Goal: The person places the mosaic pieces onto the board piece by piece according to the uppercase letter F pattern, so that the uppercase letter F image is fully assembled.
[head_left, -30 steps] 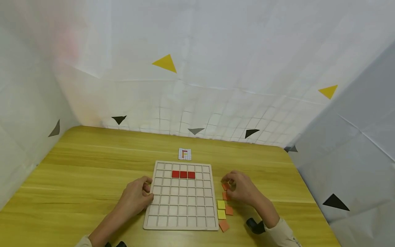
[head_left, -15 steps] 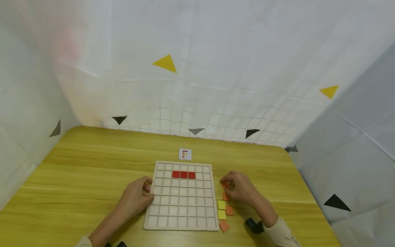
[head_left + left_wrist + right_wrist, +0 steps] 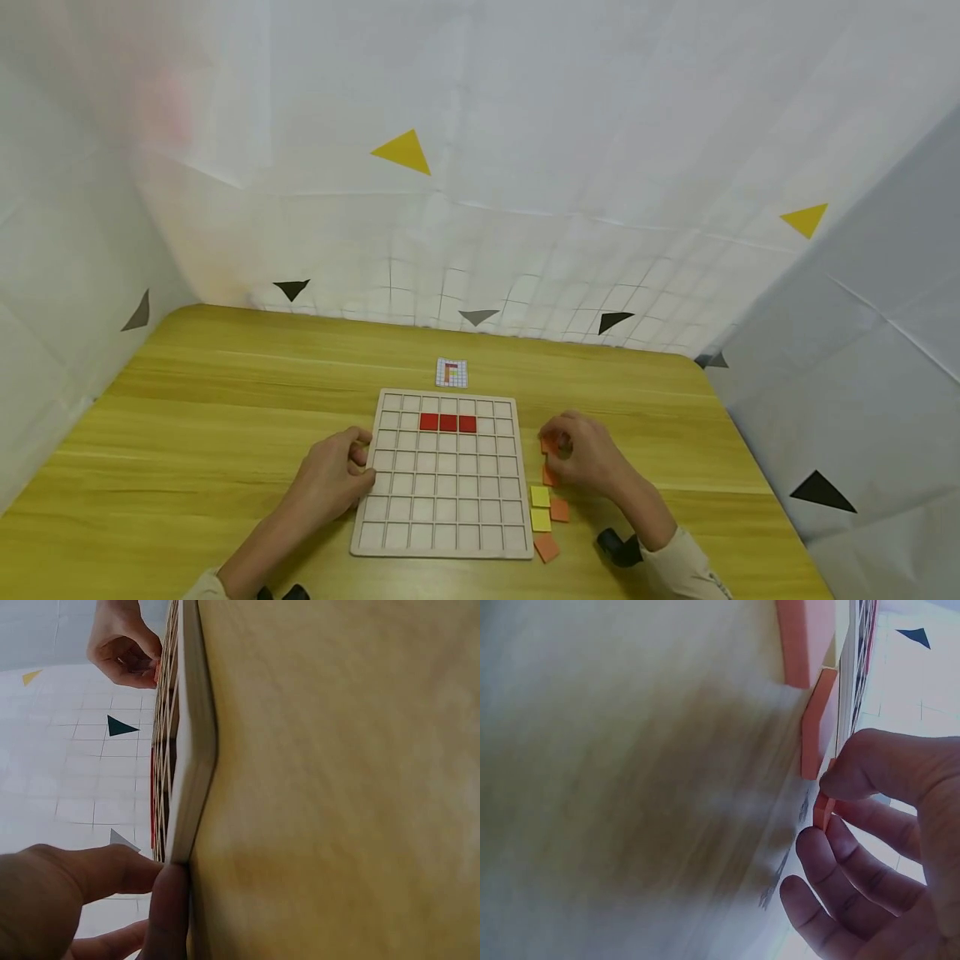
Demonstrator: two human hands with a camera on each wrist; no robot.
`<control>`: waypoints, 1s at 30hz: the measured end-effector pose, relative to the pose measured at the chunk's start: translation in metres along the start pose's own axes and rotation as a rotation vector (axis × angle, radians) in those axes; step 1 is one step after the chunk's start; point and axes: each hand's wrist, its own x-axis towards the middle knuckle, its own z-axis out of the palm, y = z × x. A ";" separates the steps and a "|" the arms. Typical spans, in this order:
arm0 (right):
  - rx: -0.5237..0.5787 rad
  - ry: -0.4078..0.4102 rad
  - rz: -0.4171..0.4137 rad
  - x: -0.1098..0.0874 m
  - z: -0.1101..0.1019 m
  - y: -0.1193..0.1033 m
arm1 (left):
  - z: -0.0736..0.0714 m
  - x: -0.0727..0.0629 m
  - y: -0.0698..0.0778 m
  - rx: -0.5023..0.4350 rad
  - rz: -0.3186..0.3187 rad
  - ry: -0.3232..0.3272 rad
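A pale wooden grid board (image 3: 442,533) lies on the table, with three red tiles (image 3: 448,423) side by side in its second row from the far edge. My left hand (image 3: 330,475) is at the board's left edge; in the left wrist view its thumb and a finger pinch that edge. Right of the board, my right hand (image 3: 588,454) pinches an orange tile (image 3: 823,812) between thumb and fingers, low over the table. Another orange tile (image 3: 550,477) sits partly hidden by this hand. Nearer me lie two yellow tiles (image 3: 540,497) and two more orange tiles (image 3: 547,548).
Beyond the board's far edge, a small printed card (image 3: 452,372) shows a coloured pattern on a grid. White sheeting (image 3: 525,167) with yellow, black and grey triangles stands around the wood-grain table (image 3: 247,400). A dark device (image 3: 618,548) is at the right wrist.
The right fingertips shift slightly, and more of the orange tile shows beneath them, turned straighter than before. The left hand and the board keep their places.
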 end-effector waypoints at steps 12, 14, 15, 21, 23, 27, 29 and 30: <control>0.022 0.038 -0.014 0.006 0.000 -0.009 | -0.002 -0.001 0.001 0.003 0.003 0.005; 0.029 0.043 -0.016 0.006 0.000 -0.011 | -0.001 -0.001 0.001 0.007 0.009 0.007; 0.030 0.044 -0.016 0.007 0.001 -0.012 | -0.001 -0.001 0.000 0.010 0.013 0.007; 0.029 0.040 -0.016 0.010 0.003 -0.017 | -0.001 -0.001 0.001 0.018 0.016 0.011; 0.030 0.037 -0.015 0.010 0.003 -0.019 | -0.001 -0.001 0.002 0.018 0.016 0.011; 0.034 0.027 -0.005 0.011 0.003 -0.022 | 0.000 -0.002 0.003 0.024 0.015 0.016; 0.035 0.024 -0.009 0.012 0.003 -0.023 | 0.000 -0.002 0.003 0.027 0.015 0.015; 0.032 0.021 -0.008 0.012 0.002 -0.023 | 0.000 -0.002 0.003 0.029 0.012 0.015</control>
